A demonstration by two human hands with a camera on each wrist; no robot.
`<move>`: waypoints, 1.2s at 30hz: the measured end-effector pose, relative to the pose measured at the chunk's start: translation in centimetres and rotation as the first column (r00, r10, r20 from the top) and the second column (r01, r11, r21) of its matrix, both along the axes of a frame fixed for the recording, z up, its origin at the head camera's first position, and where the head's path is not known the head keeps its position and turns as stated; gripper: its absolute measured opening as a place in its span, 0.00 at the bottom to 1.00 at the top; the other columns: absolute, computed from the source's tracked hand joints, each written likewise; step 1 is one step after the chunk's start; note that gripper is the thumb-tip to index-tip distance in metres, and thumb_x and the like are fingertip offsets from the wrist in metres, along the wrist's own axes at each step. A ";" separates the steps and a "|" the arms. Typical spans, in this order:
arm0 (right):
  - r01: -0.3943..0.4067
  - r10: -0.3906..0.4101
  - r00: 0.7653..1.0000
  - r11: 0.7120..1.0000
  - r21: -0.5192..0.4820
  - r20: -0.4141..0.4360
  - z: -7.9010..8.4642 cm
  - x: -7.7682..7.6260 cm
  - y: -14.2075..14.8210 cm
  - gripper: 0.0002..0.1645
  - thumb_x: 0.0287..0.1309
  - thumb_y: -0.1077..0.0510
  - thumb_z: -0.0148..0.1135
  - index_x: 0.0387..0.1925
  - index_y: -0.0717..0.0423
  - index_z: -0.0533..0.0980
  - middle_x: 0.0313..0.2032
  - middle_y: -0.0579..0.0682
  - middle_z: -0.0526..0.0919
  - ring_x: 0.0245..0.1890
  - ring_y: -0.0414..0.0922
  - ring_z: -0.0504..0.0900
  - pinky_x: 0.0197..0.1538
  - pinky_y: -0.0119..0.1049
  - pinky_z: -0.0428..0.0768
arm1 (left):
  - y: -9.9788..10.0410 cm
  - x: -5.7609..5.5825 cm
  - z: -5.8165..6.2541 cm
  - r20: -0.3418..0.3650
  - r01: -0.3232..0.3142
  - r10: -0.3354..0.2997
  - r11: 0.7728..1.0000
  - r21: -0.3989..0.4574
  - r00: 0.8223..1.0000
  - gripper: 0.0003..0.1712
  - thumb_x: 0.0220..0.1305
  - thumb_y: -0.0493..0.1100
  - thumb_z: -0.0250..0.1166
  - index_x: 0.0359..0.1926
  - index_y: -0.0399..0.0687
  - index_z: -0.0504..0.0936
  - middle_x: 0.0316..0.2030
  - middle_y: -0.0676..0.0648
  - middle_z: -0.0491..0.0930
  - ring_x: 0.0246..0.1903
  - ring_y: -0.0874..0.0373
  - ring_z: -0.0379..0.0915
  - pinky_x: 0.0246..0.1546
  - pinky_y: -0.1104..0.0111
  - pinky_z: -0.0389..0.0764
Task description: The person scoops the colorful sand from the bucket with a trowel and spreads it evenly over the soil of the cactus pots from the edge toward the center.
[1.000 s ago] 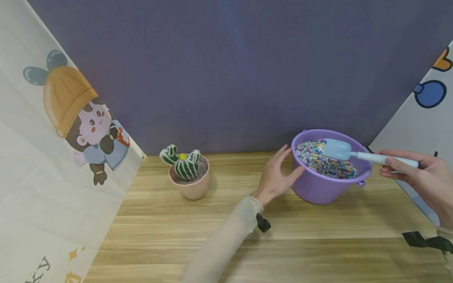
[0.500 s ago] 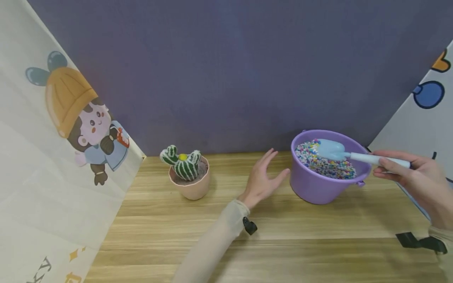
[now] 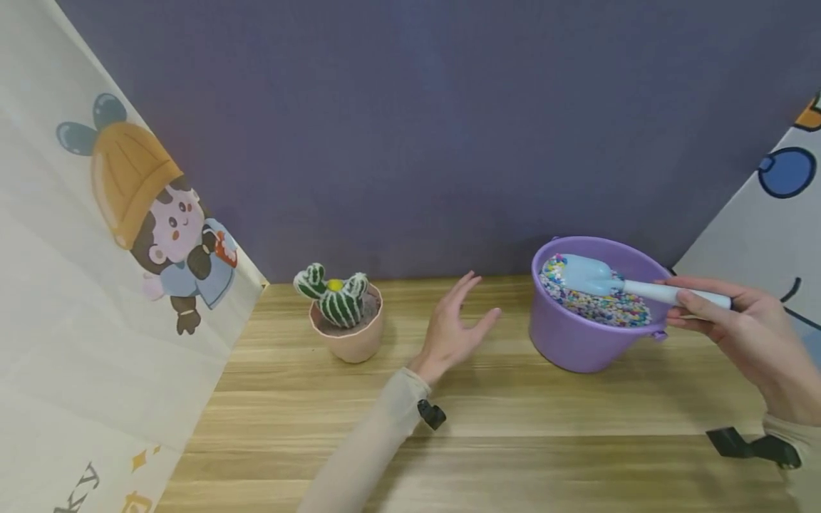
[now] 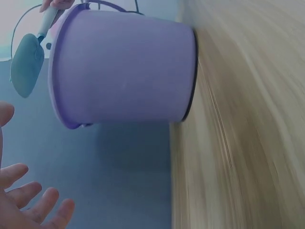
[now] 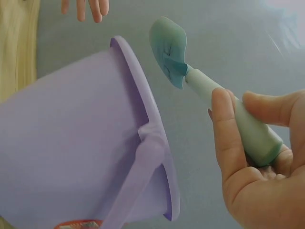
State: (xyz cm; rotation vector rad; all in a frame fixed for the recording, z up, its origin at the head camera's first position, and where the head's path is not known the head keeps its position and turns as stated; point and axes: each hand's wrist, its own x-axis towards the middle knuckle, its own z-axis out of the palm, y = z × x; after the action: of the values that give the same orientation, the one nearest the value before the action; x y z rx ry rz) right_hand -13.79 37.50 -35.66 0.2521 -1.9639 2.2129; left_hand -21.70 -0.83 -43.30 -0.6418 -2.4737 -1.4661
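Note:
My right hand (image 3: 744, 320) grips a light blue hand trowel (image 3: 667, 293) by its handle, thumb on top. The trowel blade (image 5: 167, 47) is above the bucket's mouth, apart from the rim in the right wrist view. A purple bucket (image 3: 567, 342) holds many small multicoloured pebbles (image 3: 606, 308). My left hand (image 3: 447, 335) is held with fingers spread and nothing in them, left of the bucket. In the left wrist view its fingers (image 4: 24, 194) are at the lower left, apart from the bucket wall (image 4: 126, 67).
A cactus (image 3: 340, 306) with a yellow top grows from a pink pot (image 3: 353, 347) left of my left hand. Behind the wooden table (image 3: 487, 463) stands a dark grey panel (image 3: 410, 142). Printed white panels flank it, one with a cartoon figure (image 3: 176, 221).
My left hand has drawn away from the bucket's rim toward the left. The right hand and trowel have shifted slightly left over the bucket; the blade now appears turned more underside-up.

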 end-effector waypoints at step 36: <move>-0.159 0.159 0.987 0.987 -0.013 -0.001 0.9 -1.6 -5.4 0.20 0.75 0.74 0.54 0.55 0.61 0.87 0.48 0.47 0.91 0.36 0.42 0.93 0.43 0.33 0.91 | -5.5 1.2 -1.1 -0.068 -0.098 0.103 0.992 0.085 0.992 0.37 0.69 0.49 0.70 0.75 0.48 0.71 0.69 0.43 0.77 0.66 0.47 0.74 0.65 0.48 0.81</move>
State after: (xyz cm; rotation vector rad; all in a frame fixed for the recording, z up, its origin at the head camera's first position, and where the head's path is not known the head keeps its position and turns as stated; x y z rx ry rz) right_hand -15.40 32.10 -34.77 0.4209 -1.9921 2.3203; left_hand -20.53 -6.33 -44.43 -0.5367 -2.3423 -1.4714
